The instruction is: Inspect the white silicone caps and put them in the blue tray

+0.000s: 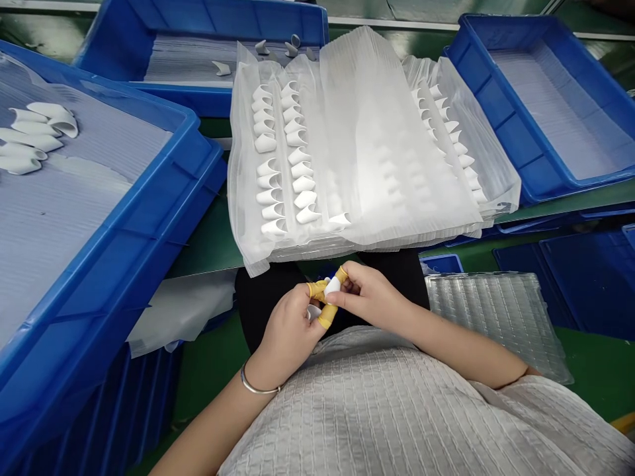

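Above my lap, my left hand (296, 317) and my right hand (364, 293) meet with their fingertips closed around a small white curved plastic piece (332, 286). Yellow finger covers are on several fingertips. Another white piece (313, 311) shows in the curl of my left hand, partly hidden by the fingers. Just beyond the hands lies a tray (278, 253) lined with translucent sheet, with rows of similar white tube-like pieces (272, 196) standing in it. A translucent sheet (367, 132) covers its middle rows.
A large blue bin (163, 218) at left holds several white pieces (34, 132) on layered sheeting. More blue bins stand behind (198, 99) and at the right (526, 132). Lower right, a clear ridged plastic tray (496, 317) lies below table height. A white sheet (183, 311) hangs under the left bin.
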`<state>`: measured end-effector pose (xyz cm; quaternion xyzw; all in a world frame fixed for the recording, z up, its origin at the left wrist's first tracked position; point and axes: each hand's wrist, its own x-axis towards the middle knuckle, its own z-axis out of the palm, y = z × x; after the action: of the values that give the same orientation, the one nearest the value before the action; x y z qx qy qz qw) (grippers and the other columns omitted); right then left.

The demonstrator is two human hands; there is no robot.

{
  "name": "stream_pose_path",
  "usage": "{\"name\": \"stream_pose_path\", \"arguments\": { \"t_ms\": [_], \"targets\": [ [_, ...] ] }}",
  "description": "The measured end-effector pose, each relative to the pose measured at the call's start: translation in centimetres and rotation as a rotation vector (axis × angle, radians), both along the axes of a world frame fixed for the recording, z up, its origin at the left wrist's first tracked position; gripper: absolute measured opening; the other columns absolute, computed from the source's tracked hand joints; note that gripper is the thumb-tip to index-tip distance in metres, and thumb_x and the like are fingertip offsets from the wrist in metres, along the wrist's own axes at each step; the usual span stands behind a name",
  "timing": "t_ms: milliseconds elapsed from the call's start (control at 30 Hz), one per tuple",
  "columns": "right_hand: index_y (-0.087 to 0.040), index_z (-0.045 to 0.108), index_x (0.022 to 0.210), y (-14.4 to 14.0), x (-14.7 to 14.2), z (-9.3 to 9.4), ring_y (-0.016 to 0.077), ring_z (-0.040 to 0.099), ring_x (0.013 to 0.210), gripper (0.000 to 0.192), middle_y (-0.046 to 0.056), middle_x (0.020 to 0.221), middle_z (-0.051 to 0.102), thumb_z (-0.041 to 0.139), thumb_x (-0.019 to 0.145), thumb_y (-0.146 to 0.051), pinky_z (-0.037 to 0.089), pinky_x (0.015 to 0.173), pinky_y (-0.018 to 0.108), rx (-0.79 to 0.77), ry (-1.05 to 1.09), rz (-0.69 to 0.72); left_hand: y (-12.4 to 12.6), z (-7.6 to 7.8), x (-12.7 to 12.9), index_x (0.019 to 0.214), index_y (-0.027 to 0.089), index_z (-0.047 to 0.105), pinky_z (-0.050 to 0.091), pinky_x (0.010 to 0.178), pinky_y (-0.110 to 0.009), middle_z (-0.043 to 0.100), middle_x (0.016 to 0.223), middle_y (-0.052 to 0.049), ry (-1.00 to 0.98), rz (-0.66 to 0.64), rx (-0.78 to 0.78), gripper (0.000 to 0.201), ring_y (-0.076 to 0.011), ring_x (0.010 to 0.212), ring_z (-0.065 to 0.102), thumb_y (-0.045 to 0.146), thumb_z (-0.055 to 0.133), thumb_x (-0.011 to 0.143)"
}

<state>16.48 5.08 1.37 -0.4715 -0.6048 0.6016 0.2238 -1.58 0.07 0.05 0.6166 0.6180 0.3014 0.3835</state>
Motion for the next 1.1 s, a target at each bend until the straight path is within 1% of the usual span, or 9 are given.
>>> {"name": "stream_pose_path", "arguments": {
  "t_ms": [167, 367, 467, 567, 667, 767, 967, 1033, 1100],
  "targets": [
    [-0.018, 0.055, 0.074, 0.5, 0.1, 0.3, 0.0117, 0.055, 0.061, 0.035, -0.001, 0.067, 0.059, 0.055, 0.095, -0.046, 0.043, 0.058, 0.025, -0.131, 0.151, 0.031, -0.1, 0.2, -0.1, 0.094, 0.019, 0.058, 0.047, 0.061, -0.027, 0.065, 0.079, 0.0, -0.17, 0.005, -0.097, 0.019, -0.0139, 0.067, 0.06, 0.032, 0.065, 0.082],
    [-0.018, 0.054, 0.076, 0.4, 0.1, 0.3, 0.011, 0.054, 0.06, 0.036, -0.001, 0.067, 0.058, 0.055, 0.095, -0.049, 0.043, 0.057, 0.024, -0.169, 0.178, 0.041, -0.2, 0.1, -0.2, 0.097, 0.02, 0.056, 0.047, 0.067, -0.027, 0.064, 0.082, 0.0, -0.309, 0.032, -0.183, 0.021, -0.0132, 0.071, 0.058, 0.028, 0.067, 0.081],
    [-0.018, 0.056, 0.079, 0.7, 0.5, 2.3, 0.0107, 0.051, 0.06, 0.028, -0.002, 0.066, 0.057, 0.06, 0.093, -0.042, 0.04, 0.057, 0.024, -0.071, 0.072, 0.094, 0.1, -0.2, -0.5, 0.105, 0.02, 0.056, 0.044, 0.066, -0.026, 0.062, 0.081, 0.0, -0.442, 0.008, -0.228, 0.027, -0.0126, 0.071, 0.056, 0.028, 0.068, 0.082],
    [-0.018, 0.056, 0.076, 2.4, 0.9, 6.3, 0.0096, 0.047, 0.058, 0.026, -0.003, 0.066, 0.056, 0.062, 0.093, -0.038, 0.037, 0.054, 0.023, 0.065, -0.002, 0.175, 0.4, -1.3, -0.8, 0.114, 0.02, 0.054, 0.042, 0.064, -0.024, 0.06, 0.082, 0.001, -0.636, 0.012, -0.306, 0.037, -0.0111, 0.069, 0.052, 0.033, 0.07, 0.083],
    [-0.018, 0.057, 0.077, 6.2, 0.0, 10.5, 0.0094, 0.048, 0.057, 0.025, -0.003, 0.064, 0.054, 0.063, 0.092, -0.036, 0.037, 0.053, 0.022, 0.121, 0.037, 0.172, 0.5, -3.0, -1.2, 0.114, 0.019, 0.056, 0.036, 0.054, -0.022, 0.057, 0.083, 0.001, -0.821, 0.13, -0.46, 0.039, -0.0079, 0.059, 0.043, 0.046, 0.064, 0.087],
    [-0.018, 0.057, 0.076, 12.4, -2.8, 12.8, 0.01, 0.052, 0.057, 0.022, -0.003, 0.063, 0.056, 0.065, 0.091, -0.031, 0.037, 0.052, 0.022, 0.148, 0.004, 0.064, 0.4, -4.6, -1.4, 0.117, 0.021, 0.059, 0.044, 0.066, -0.023, 0.058, 0.097, -0.003, -1.003, 0.354, -0.602, 0.043, -0.0098, 0.073, 0.053, 0.045, 0.069, 0.083],
    [-0.017, 0.051, 0.077, 26.5, -8.8, 13.2, 0.0081, 0.055, 0.06, 0.021, -0.001, 0.07, 0.059, 0.06, 0.095, -0.021, 0.039, 0.055, 0.021, 0.115, 0.102, -0.348, -0.2, -5.8, -2.0, 0.11, 0.023, 0.065, 0.048, 0.091, -0.029, 0.063, 0.107, -0.003, -1.133, 0.46, -0.664, 0.049, -0.015, 0.097, 0.063, 0.014, 0.078, 0.064],
    [-0.016, 0.051, 0.087, 29.0, -9.5, 13.4, 0.006, 0.055, 0.064, 0.013, 0.0, 0.079, 0.062, 0.052, 0.1, -0.021, 0.041, 0.06, 0.02, 0.15, 0.149, -0.424, -0.2, -5.5, -2.4, 0.106, 0.022, 0.067, 0.048, 0.095, -0.031, 0.065, 0.106, -0.004, -1.128, 0.455, -0.642, 0.041, -0.0172, 0.101, 0.064, 0.019, 0.08, 0.067],
    [-0.016, 0.053, 0.092, 29.1, -9.6, 13.5, 0.0056, 0.056, 0.066, 0.009, 0.001, 0.085, 0.063, 0.051, 0.1, -0.021, 0.042, 0.061, 0.019, 0.179, 0.171, -0.422, -0.2, -4.9, -2.9, 0.104, 0.021, 0.067, 0.051, 0.091, -0.031, 0.067, 0.104, -0.005, -1.111, 0.433, -0.652, 0.037, -0.017, 0.095, 0.066, 0.03, 0.082, 0.072]
  ]
}}
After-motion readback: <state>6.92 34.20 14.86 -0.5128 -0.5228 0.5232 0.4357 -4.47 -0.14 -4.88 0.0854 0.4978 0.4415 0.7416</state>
